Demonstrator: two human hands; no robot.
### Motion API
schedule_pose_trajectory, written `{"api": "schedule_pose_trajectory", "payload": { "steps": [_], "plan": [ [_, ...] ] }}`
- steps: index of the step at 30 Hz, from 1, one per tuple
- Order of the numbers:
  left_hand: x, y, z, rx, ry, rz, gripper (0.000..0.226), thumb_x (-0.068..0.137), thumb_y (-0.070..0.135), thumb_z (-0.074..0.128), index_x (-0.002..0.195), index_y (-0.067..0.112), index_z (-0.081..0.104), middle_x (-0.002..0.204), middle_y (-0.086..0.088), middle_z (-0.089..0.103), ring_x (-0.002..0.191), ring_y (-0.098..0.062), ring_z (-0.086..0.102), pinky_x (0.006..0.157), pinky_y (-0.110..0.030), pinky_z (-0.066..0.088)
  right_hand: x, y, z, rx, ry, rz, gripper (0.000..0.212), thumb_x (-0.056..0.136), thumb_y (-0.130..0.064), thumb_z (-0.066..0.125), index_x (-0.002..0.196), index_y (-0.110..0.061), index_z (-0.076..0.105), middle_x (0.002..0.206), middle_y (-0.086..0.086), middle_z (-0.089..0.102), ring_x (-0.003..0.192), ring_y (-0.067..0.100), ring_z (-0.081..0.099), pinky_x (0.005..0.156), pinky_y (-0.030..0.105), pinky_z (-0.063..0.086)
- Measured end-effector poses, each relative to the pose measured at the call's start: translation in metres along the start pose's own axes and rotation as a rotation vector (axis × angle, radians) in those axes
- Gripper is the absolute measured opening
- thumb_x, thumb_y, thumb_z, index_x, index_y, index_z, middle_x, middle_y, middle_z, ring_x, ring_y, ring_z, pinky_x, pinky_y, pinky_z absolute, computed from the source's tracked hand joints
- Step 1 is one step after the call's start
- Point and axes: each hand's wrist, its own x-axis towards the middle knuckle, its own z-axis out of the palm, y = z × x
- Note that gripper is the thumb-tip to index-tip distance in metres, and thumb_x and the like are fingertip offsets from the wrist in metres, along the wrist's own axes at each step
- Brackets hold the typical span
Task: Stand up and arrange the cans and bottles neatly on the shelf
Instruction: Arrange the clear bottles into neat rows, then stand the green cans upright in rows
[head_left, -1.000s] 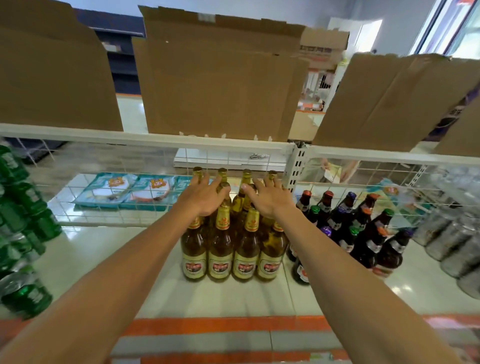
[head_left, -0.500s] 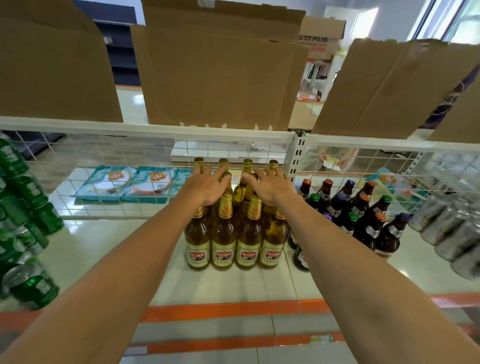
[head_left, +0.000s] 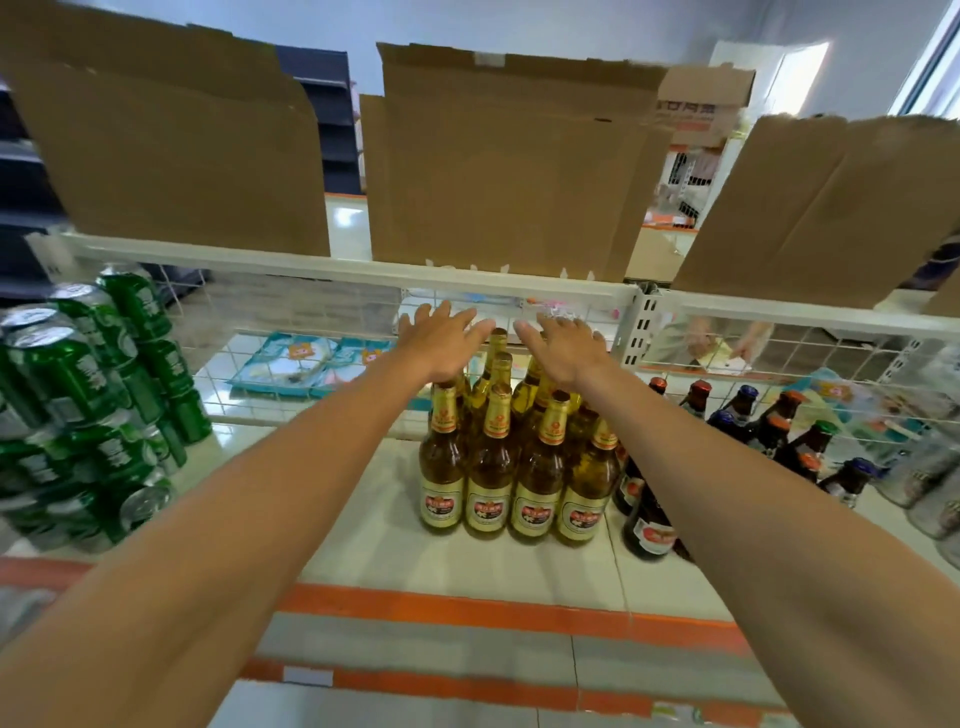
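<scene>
A block of amber beer bottles (head_left: 514, 467) with gold foil necks stands in rows on the white shelf (head_left: 467, 566). My left hand (head_left: 441, 340) and my right hand (head_left: 563, 348) reach over the bottles' tops toward the back rows, fingers spread, palms down, holding nothing. Whether they touch the rear caps is hidden. Dark brown bottles (head_left: 769, 431) with coloured caps stand to the right of the amber ones. Green cans (head_left: 88, 395) are stacked at the left end of the shelf.
A white upper shelf rail (head_left: 363, 270) carries flattened cardboard sheets (head_left: 498, 161). A wire mesh back (head_left: 291, 332) closes the shelf, with packets behind it. Clear bottles (head_left: 930, 478) lie at the far right. The shelf front has an orange strip (head_left: 467, 613).
Both hands have moved up and farther back over the amber bottles, with fingers more spread. The view has tilted upward and closer; the bottles stand as before.
</scene>
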Motion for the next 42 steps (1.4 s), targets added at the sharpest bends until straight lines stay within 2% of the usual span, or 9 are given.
{"api": "schedule_pose_trajectory", "payload": {
  "steps": [9, 13, 17, 20, 23, 26, 30, 34, 42],
  "plan": [
    [-0.080, -0.100, -0.078, 0.044, 0.167, -0.158, 0.061, 0.101, 0.058, 0.024, 0.148, 0.022, 0.040, 0.154, -0.011, 0.040, 0.141, -0.035, 0.035, 0.115, -0.054, 0.024, -0.002, -0.131, -0.002, 0.099, 0.032, -0.396, 0.074, 0.098, -0.067, 0.020, 0.153, -0.019, 0.033, 0.157, 0.013, 0.035, 0.145, 0.035, 0.027, 0.116, 0.053, 0.024],
    [-0.134, -0.169, -0.093, -0.052, 0.205, -0.337, 0.079, 0.088, 0.070, 0.014, 0.141, 0.023, 0.048, 0.148, -0.010, 0.048, 0.133, -0.035, 0.045, 0.110, -0.050, 0.036, -0.020, -0.198, 0.021, 0.073, -0.044, -0.531, 0.077, 0.095, -0.071, 0.016, 0.147, -0.019, 0.039, 0.151, 0.015, 0.042, 0.139, 0.036, 0.035, 0.112, 0.051, 0.031],
    [-0.183, -0.215, -0.097, -0.098, 0.246, -0.455, 0.051, 0.104, 0.045, 0.034, 0.138, 0.010, 0.053, 0.142, -0.016, 0.053, 0.128, -0.034, 0.050, 0.104, -0.043, 0.041, -0.035, -0.253, 0.041, 0.054, -0.095, -0.612, 0.070, 0.099, -0.065, 0.020, 0.151, -0.021, 0.034, 0.155, 0.013, 0.037, 0.141, 0.034, 0.033, 0.114, 0.049, 0.028],
    [-0.207, -0.247, -0.105, -0.048, 0.349, -0.416, 0.039, 0.103, 0.041, 0.040, 0.110, 0.013, 0.066, 0.111, -0.012, 0.066, 0.103, -0.032, 0.062, 0.090, -0.042, 0.050, -0.043, -0.290, 0.053, 0.060, -0.093, -0.641, 0.069, 0.100, -0.063, 0.024, 0.153, -0.019, 0.032, 0.156, 0.012, 0.036, 0.143, 0.034, 0.031, 0.115, 0.048, 0.025],
    [-0.218, -0.285, -0.122, -0.044, 0.468, -0.386, 0.032, 0.101, 0.036, 0.046, 0.076, 0.022, 0.062, 0.077, 0.001, 0.061, 0.076, -0.026, 0.060, 0.078, -0.045, 0.054, -0.046, -0.330, 0.060, 0.076, -0.114, -0.664, 0.068, 0.100, -0.062, 0.026, 0.153, -0.018, 0.033, 0.156, 0.012, 0.036, 0.142, 0.034, 0.032, 0.116, 0.048, 0.026],
    [-0.224, -0.318, -0.142, -0.014, 0.492, -0.370, 0.024, 0.097, 0.033, 0.052, 0.092, 0.020, 0.072, 0.090, -0.001, 0.070, 0.083, -0.024, 0.064, 0.080, -0.046, 0.056, -0.050, -0.363, 0.062, 0.071, -0.112, -0.667, 0.067, 0.101, -0.060, 0.029, 0.153, -0.017, 0.032, 0.155, 0.013, 0.037, 0.142, 0.033, 0.033, 0.115, 0.048, 0.027],
    [-0.216, -0.357, -0.153, -0.005, 0.434, -0.405, 0.025, 0.094, 0.033, 0.061, 0.112, 0.019, 0.070, 0.114, -0.004, 0.069, 0.105, -0.025, 0.062, 0.092, -0.046, 0.052, -0.051, -0.391, 0.075, 0.057, -0.105, -0.666, 0.067, 0.100, -0.058, 0.040, 0.152, -0.017, 0.034, 0.152, 0.013, 0.042, 0.138, 0.034, 0.040, 0.111, 0.045, 0.033],
    [-0.197, -0.371, -0.148, 0.078, 0.331, -0.369, 0.045, 0.091, 0.044, 0.065, 0.129, 0.022, 0.062, 0.130, -0.007, 0.062, 0.119, -0.028, 0.057, 0.100, -0.043, 0.047, -0.043, -0.405, 0.096, 0.001, -0.303, -0.607, 0.072, 0.097, -0.054, 0.050, 0.154, -0.014, 0.030, 0.156, 0.011, 0.036, 0.140, 0.031, 0.038, 0.110, 0.039, 0.034],
    [-0.156, -0.366, -0.144, 0.204, 0.237, -0.402, 0.063, 0.084, 0.059, 0.062, 0.136, 0.026, 0.050, 0.133, -0.010, 0.058, 0.125, -0.032, 0.047, 0.105, -0.048, 0.034, -0.018, -0.418, 0.115, -0.014, -0.397, -0.590, 0.074, 0.096, -0.054, 0.053, 0.153, -0.013, 0.031, 0.157, 0.011, 0.036, 0.139, 0.029, 0.038, 0.108, 0.036, 0.035]
  ]
}}
